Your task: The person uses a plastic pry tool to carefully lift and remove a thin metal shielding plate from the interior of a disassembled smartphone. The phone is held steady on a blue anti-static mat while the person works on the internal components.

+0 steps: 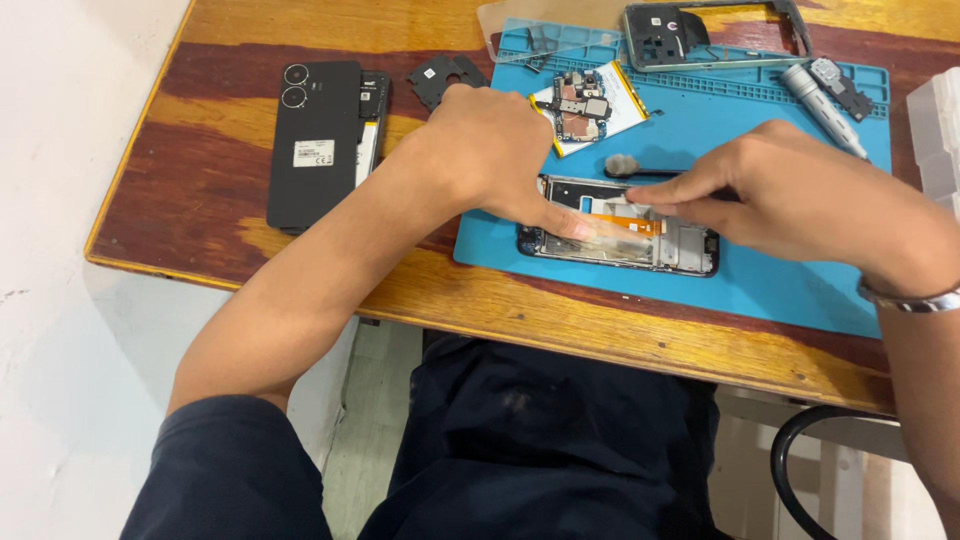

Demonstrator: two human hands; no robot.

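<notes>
An opened phone body with an orange flex cable lies on a blue work mat. My left hand rests on the phone's left end, fingers pressing down on the frame. My right hand pinches a thin black tool with a grey brush-like tip just above the phone's upper edge, fingertips touching the inside of the frame near the cable.
A black phone back cover lies left on the wooden table. A circuit board on a white battery, a phone mid-frame, a grey screwdriver, a black plastic part and a white box surround the mat.
</notes>
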